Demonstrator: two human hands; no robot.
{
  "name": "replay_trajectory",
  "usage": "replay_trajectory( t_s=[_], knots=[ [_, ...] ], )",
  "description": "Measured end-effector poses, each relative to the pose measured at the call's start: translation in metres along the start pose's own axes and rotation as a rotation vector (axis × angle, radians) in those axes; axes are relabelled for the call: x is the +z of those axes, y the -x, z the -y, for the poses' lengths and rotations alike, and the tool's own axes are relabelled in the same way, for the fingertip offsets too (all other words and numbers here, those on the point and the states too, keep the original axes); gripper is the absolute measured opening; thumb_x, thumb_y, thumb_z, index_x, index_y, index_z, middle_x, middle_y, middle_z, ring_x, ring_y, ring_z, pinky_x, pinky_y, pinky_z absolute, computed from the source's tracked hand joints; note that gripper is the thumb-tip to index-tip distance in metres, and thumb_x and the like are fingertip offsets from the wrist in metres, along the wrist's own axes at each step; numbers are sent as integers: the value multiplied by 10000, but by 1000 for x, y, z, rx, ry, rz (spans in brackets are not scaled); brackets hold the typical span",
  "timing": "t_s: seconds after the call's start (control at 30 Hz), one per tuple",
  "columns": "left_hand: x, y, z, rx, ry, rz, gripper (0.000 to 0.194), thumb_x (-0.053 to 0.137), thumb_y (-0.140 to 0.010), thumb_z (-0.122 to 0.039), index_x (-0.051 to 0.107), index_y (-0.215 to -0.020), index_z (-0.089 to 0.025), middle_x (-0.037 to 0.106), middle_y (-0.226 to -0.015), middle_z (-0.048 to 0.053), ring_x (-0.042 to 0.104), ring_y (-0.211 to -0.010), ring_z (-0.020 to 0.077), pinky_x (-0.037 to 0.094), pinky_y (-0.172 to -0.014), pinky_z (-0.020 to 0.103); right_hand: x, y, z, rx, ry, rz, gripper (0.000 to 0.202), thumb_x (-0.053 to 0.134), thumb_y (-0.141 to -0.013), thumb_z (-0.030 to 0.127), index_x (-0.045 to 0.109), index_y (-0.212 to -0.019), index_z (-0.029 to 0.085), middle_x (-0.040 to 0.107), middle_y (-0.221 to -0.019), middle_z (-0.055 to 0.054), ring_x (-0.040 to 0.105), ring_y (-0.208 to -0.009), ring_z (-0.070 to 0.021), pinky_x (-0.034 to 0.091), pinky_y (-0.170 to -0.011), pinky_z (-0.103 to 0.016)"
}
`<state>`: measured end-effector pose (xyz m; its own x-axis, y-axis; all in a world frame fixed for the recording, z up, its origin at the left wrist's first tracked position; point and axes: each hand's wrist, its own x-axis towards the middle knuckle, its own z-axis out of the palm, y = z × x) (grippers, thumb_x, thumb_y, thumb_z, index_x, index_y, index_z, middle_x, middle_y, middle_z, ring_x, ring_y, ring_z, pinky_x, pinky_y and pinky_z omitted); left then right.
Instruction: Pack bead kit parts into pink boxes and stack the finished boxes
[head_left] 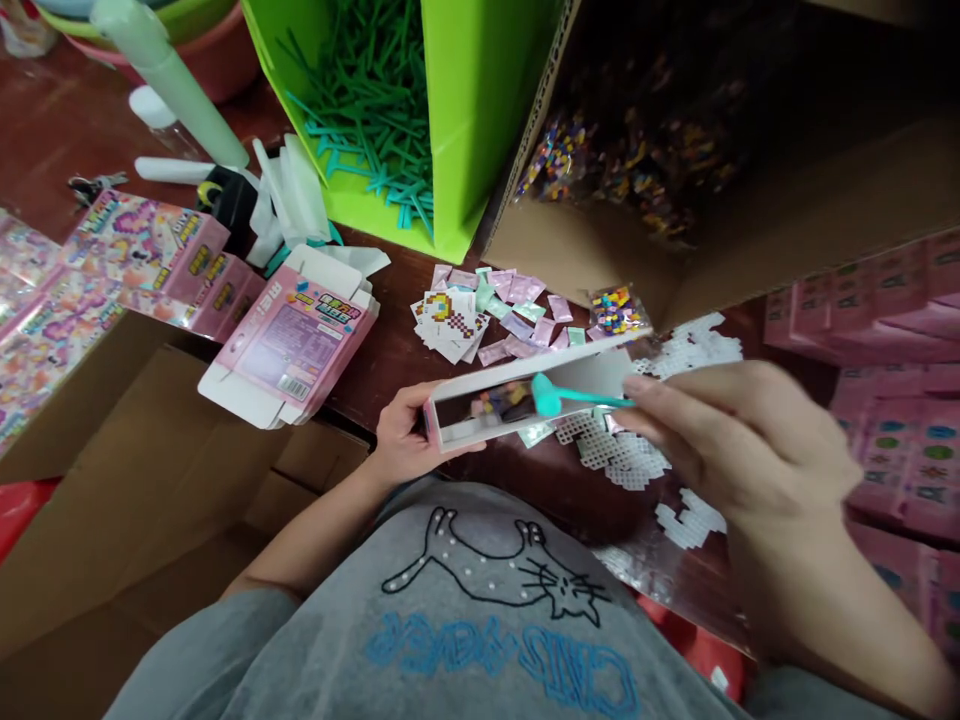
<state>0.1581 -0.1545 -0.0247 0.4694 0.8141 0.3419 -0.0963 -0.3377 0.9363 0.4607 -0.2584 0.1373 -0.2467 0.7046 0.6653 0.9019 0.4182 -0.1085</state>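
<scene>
My left hand (409, 435) is closed around one end of an open white-lined carton (465, 437), tilted in front of my chest. Inside the carton lies a bag of coloured beads (502, 400), partly in shadow. My right hand (742, 435) pinches the thin handle of a small teal plastic hammer (551, 396), its head over the carton's opening. Just beyond the carton are pink and green sachets (525, 290), a stack of pattern cards (450, 325) and another bead bag (619, 310). White perforated plates (615, 450) lie beneath my right hand.
A lime-green box (465, 130) of teal hammers stands at the back, beside a large cardboard box (825, 200) of bead bags. Flattened pink cartons (300, 330) and wrapped boxes (150, 250) sit left. Stacked pink boxes (900, 430) line the right. An open cardboard box (135, 450) is lower left.
</scene>
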Motion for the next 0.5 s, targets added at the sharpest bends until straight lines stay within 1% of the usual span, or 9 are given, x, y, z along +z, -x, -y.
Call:
replay_trajectory(
  t_s=[0.07,0.1,0.2,0.27,0.33,0.4,0.47,0.5],
  knots=[
    [-2,0,1,51,-77,-53,745,1096,-703,-539,753,-1303,-261,850,-1206,104,854,-1040,293,751,-963,490,-1,8,-1,-25,-33,67,832,877,-975,187,568,-1719,394,823,-955,-24,712,-717,-221,612,-607,-380],
    [-2,-3,0,88,-106,-62,746,1094,-706,-536,755,-1308,-252,853,-1190,108,860,-1015,294,758,-930,480,-2,10,0,-11,-48,88,806,869,-981,187,582,-1705,399,836,-976,-20,725,-727,-221,620,-623,-378],
    [3,-13,-4,190,-98,-13,788,1098,-720,-481,735,-1380,-249,860,-1204,110,869,-1012,285,755,-898,451,-9,1,5,37,-131,103,685,845,-1004,213,655,-1631,415,850,-1001,-5,746,-744,-219,621,-639,-383],
    [8,-18,-7,212,-45,33,783,1094,-732,-471,730,-1390,-255,862,-1198,93,866,-989,259,740,-885,415,-11,-13,7,11,-180,126,565,808,-1040,257,703,-1571,420,854,-1013,10,751,-763,-212,594,-636,-386],
    [13,-18,-8,161,-13,43,730,1084,-738,-509,746,-1326,-239,860,-1097,59,844,-888,220,718,-833,373,-7,-28,8,-91,-188,180,432,764,-1077,275,744,-1485,417,856,-1020,33,755,-798,-192,546,-640,-378],
    [14,-15,-9,66,23,35,684,1079,-728,-550,756,-1231,-216,838,-1000,36,815,-829,203,701,-814,359,-1,-41,5,-199,-170,237,348,703,-1114,250,754,-1421,404,863,-1051,49,773,-895,-180,531,-699,-371],
    [14,-10,-9,-23,86,38,655,1067,-735,-575,752,-1173,-204,828,-983,40,813,-854,214,695,-838,364,3,-45,-1,-245,-141,269,347,653,-1137,237,736,-1430,404,875,-1152,50,784,-1047,-196,558,-812,-388],
    [13,-9,-8,-62,126,39,643,1053,-752,-589,743,-1162,-202,828,-991,46,815,-870,220,693,-841,363,5,-43,-5,-233,-121,250,357,635,-1146,260,723,-1456,414,869,-1240,44,779,-1124,-214,575,-879,-409]
  ],
)
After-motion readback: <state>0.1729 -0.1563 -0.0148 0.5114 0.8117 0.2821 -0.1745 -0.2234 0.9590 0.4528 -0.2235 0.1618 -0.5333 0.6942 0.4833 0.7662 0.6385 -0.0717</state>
